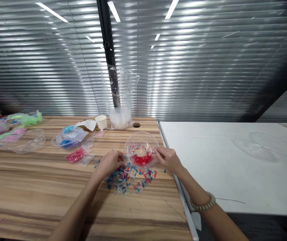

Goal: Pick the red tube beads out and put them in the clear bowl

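Observation:
A clear round plastic bowl (141, 134) with red tube beads (142, 160) inside stands on the wooden table, near its right edge. My right hand (167, 158) pinches the bowl's right rim between thumb and fingers. Just in front of the bowl, loose tube beads (123, 179) in blue, red and clear lie scattered over the wood. My left hand (112, 162) is at the bowl's left side, low over the back of this pile. Its fingers are curled together, and whatever may be between the fingertips is too small to make out.
Left of the bowl lie a bag of red beads (75, 155) and a clear dish with bagged blue beads (66, 144). Behind are a paper cup (101, 122) and a tall clear bag (120, 117). Clear lids (259, 147) lie on the white table (196, 140).

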`<control>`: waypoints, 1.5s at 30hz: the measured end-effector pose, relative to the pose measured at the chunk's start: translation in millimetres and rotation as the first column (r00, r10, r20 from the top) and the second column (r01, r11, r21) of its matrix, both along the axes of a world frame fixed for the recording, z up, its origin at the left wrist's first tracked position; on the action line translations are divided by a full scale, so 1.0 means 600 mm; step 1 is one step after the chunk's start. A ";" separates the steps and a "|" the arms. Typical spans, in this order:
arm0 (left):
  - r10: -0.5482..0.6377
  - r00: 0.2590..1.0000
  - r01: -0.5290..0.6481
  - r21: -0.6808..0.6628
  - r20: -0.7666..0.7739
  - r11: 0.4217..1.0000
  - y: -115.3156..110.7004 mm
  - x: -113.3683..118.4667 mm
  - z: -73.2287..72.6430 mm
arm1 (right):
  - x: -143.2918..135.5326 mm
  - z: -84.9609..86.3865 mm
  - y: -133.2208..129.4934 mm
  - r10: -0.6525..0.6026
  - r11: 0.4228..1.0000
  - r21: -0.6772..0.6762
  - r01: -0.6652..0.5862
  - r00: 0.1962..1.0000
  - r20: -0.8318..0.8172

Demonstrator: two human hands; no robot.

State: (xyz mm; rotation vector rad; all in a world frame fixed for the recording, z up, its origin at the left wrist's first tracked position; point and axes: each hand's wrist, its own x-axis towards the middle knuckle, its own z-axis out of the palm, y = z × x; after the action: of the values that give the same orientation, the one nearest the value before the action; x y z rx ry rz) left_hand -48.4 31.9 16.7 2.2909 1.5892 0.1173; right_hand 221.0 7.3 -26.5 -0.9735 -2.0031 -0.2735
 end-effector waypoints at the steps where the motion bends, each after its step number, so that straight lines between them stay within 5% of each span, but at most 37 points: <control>1: -0.004 1.000 0.004 -0.007 0.013 1.000 0.001 -0.001 -0.002 | 0.000 0.000 0.000 0.000 1.000 0.002 0.000 1.000 -0.006; 18: -0.048 0.964 0.095 -0.170 0.261 0.981 -0.002 0.011 -0.001 | -0.004 0.008 -0.001 0.002 1.000 0.006 -0.002 1.000 -0.020; 34: -0.135 0.967 0.162 -0.113 0.214 0.980 -0.011 0.027 0.005 | -0.004 0.012 0.001 -0.014 1.000 0.012 0.014 1.000 0.004; 45: -0.185 0.955 0.195 -0.022 0.232 0.981 -0.001 0.024 -0.023 | -0.007 0.016 0.001 -0.013 0.995 0.103 0.009 0.999 0.040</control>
State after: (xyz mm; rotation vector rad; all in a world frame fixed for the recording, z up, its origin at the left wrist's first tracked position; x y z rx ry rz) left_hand -34.1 31.3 3.2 2.2877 1.2396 0.2838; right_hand 216.9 8.1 -17.1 -0.9205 -2.0002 -0.4016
